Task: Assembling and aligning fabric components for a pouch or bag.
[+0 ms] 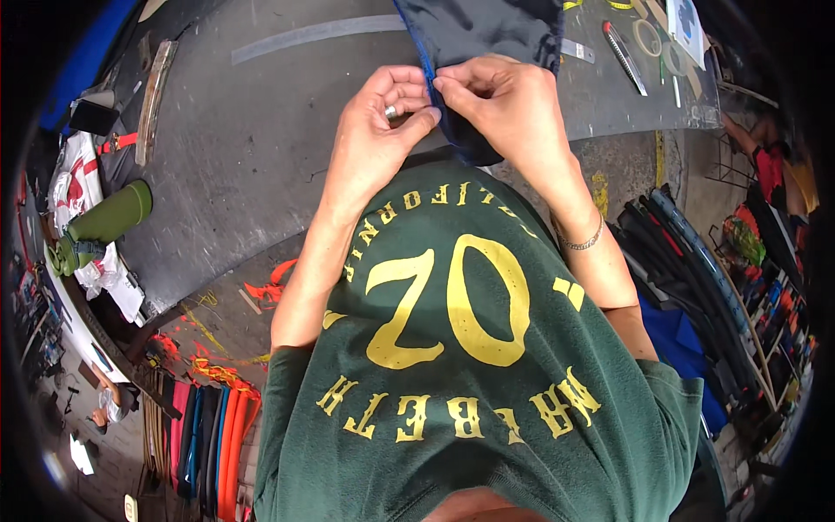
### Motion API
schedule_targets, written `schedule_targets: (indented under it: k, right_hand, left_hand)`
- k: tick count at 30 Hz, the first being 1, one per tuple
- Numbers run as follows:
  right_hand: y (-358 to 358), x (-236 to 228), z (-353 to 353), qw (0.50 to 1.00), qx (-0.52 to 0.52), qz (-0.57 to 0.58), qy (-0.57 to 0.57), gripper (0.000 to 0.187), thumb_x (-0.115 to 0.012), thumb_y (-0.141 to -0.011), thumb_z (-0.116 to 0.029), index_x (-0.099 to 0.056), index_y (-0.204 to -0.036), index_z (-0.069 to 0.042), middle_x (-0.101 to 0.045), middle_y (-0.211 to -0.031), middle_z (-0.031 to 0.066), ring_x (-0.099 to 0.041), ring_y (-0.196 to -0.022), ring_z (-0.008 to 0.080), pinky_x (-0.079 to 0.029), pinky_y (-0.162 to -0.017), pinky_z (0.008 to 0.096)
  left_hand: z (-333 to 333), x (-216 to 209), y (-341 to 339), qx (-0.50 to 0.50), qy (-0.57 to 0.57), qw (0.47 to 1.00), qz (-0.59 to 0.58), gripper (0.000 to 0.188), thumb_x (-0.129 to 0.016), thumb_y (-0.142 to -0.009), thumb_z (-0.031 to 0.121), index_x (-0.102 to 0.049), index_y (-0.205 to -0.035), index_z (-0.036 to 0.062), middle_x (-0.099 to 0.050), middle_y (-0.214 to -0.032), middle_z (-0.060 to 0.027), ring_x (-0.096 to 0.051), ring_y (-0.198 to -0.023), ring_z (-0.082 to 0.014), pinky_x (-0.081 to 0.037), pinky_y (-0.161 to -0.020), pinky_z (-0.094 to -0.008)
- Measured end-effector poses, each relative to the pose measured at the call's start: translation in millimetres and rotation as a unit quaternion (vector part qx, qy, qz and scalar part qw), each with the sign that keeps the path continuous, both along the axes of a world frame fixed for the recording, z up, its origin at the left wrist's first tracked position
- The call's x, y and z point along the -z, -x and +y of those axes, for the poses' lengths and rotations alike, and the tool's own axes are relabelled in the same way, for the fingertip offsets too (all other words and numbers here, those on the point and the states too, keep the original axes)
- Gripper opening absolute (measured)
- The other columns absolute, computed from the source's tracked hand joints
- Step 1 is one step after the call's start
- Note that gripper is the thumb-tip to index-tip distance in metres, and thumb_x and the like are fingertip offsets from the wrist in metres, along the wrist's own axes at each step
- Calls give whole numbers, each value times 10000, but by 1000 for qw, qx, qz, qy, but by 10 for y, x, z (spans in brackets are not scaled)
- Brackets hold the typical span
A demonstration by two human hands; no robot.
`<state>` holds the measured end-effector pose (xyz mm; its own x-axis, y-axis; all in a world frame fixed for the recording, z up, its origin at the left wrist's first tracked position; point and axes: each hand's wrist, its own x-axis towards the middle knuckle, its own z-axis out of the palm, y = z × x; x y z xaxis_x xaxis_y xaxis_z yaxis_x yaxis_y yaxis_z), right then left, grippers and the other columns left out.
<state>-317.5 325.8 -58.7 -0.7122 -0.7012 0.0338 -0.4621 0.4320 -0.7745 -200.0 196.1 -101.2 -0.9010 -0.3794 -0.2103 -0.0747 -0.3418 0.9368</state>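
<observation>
A dark navy, shiny piece of fabric (496, 39) with a bright blue edge lies at the far side of the dark worktable and hangs toward me over its near edge. My right hand (513, 100) pinches the fabric's blue edge between thumb and forefinger. On the other side of that edge, my left hand (378, 122) has its fingers curled, with the fingertips and thumb against the cloth. It wears a ring. Whether a small item sits between the fingertips is too fine to make out.
On the worktable (252, 130) lie a long metal ruler (317, 37), a wooden strip (155, 103), a utility knife (624, 57) and a tape roll (647, 37). A green roll (109, 213) rests at left. Fabric rolls (204, 444) stand below. Other people (111, 402) are nearby.
</observation>
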Motion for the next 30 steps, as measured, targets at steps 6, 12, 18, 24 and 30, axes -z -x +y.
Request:
schedule_targets:
  k: [6, 12, 18, 24, 30]
  right_hand:
    - [-74, 58, -76, 1000, -1, 29, 4, 107, -756, -814, -98, -723, -820, 4, -720, -757, 60, -658, -650, 93, -523, -616, 253]
    - [367, 228, 89, 797, -12, -522, 304, 106, -609, -916, -77, -608, -822, -27, -522, -727, -12, -449, -604, 70, -418, -563, 215]
    - [561, 139, 251, 593, -20, -630, 501, 144, -520, -983, -174, -519, -876, -77, -440, -812, -7, -434, -788, 129, -415, -774, 281]
    - [446, 98, 464, 951, -5, -308, -29, 301, -573, -996, -251, -661, -837, -12, -658, -895, 51, -594, -741, 112, -478, -750, 263]
    - [-14, 232, 169, 995, -58, -40, 72, 228, -747, -891, -108, -733, -1100, -17, -710, -914, 79, -671, -782, 178, -539, -721, 285]
  left_hand:
    - [-9, 34, -8, -11, 54, 998, -33, 209, -685, -905, -4, -602, -1096, -23, -695, -956, -60, -653, -878, -90, -550, -752, -246]
    - [-61, 203, -55, -30, -5, 996, -87, 336, -668, -922, -11, -547, -1235, -33, -676, -976, -69, -669, -884, -128, -602, -788, -282]
    - [-107, 207, -75, 0, -121, 992, -41, 432, -652, -934, -25, -488, -1333, -7, -663, -985, -67, -669, -887, -139, -618, -824, -311]
    - [-104, 155, -76, -8, -120, 991, -53, 424, -633, -956, -4, -488, -1355, -4, -679, -1012, -78, -676, -903, -143, -610, -845, -317]
    - [12, 5, 6, 0, -48, 997, -55, 302, -611, -989, 45, -574, -1278, -32, -715, -1048, -104, -693, -904, -142, -608, -828, -291]
